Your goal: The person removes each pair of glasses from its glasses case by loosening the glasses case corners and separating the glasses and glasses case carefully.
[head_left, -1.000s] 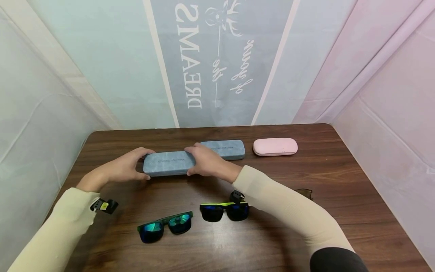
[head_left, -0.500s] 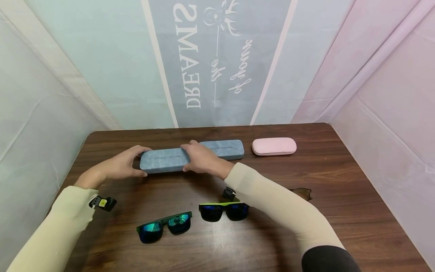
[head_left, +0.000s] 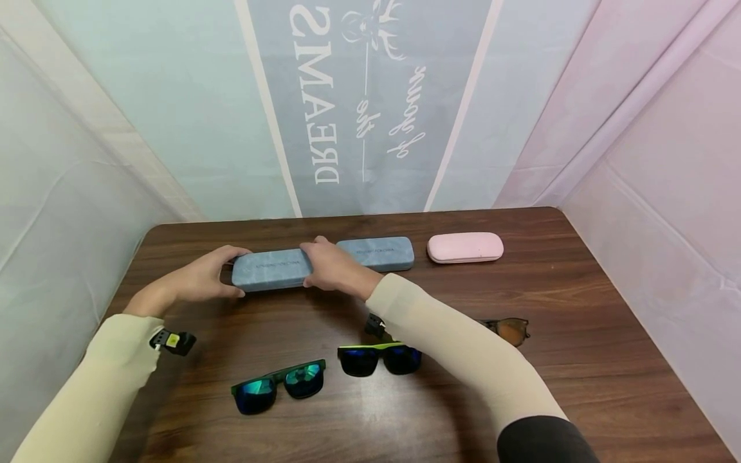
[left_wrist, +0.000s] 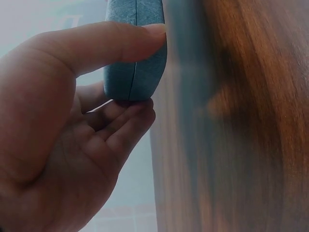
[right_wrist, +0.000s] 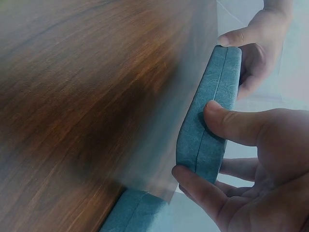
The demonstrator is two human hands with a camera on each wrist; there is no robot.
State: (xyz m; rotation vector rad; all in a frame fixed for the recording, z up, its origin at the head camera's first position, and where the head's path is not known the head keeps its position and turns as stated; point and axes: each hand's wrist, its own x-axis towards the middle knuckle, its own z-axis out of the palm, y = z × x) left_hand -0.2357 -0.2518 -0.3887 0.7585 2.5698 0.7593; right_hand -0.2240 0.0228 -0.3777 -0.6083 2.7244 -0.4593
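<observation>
Both hands hold a blue glasses case by its two ends, close over the back left of the table. My left hand grips the left end, thumb on the near side and fingers at the far side and underneath, as the left wrist view shows. My right hand holds the right end between thumb and fingers. In the right wrist view the case is closed, its seam running lengthwise. A second blue glasses case lies just right of the right hand, partly hidden by it.
A pink glasses case lies at the back right of the wooden table. Nearer are green-framed mirrored sunglasses and black sunglasses with a yellow-green top. Brown-lensed glasses are partly hidden behind the right sleeve.
The held blue glasses case has shifted left and slightly toward the back, both hands moving with it. More of the brown-lensed glasses shows beside the right sleeve.
</observation>
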